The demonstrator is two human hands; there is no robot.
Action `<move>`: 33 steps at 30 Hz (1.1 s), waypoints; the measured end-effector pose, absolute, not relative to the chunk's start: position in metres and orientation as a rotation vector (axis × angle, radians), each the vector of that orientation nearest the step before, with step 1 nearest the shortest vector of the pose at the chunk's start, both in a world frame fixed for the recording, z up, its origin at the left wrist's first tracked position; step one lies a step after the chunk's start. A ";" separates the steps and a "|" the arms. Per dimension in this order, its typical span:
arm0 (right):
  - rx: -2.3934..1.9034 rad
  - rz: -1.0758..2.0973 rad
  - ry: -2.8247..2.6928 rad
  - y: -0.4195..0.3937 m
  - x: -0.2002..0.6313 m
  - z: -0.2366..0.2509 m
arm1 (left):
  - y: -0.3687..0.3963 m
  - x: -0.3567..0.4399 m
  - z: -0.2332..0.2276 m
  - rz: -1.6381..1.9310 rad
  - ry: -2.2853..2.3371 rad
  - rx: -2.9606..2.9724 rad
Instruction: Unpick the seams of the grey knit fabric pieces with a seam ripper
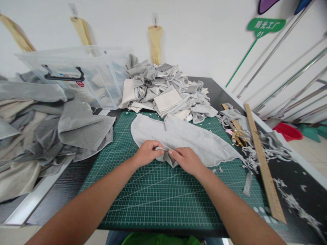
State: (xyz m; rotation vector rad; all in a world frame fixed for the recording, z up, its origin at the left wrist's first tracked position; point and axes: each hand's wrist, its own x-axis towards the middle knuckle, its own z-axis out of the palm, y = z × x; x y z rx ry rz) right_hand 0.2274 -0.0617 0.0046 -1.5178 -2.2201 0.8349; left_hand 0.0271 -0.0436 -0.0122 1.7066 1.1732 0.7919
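A dark table (293, 177) carries a green cutting mat (158, 197), with a heap of grey and cream fabric (38, 136) on the left and a pile of cut pieces (163, 92) behind. On the mat lies a grey cloth piece (184, 136), spread flat. The left hand (148, 153) and right hand (187, 160) pinch its near edge, fingertips almost meeting; perhaps a fold sits between them. A wooden ruler (263, 163) and gold-handled scissors (237, 137) lie to the right.

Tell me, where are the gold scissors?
In the head view, the gold scissors lie on the right, between the green cutting mat and the long wooden ruler.
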 end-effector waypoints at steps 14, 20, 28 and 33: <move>-1.532 0.832 -2.216 -0.062 0.227 0.005 | -0.043 0.026 -0.011 0.808 1.141 1.633; -1.521 0.850 -2.207 -0.062 0.228 0.004 | -0.043 0.027 -0.009 0.810 1.156 1.628; -1.516 0.853 -2.203 -0.062 0.228 0.004 | -0.043 0.027 -0.011 0.824 1.168 1.638; -1.512 0.867 -2.192 -0.061 0.228 0.004 | -0.043 0.028 -0.009 0.822 1.184 1.620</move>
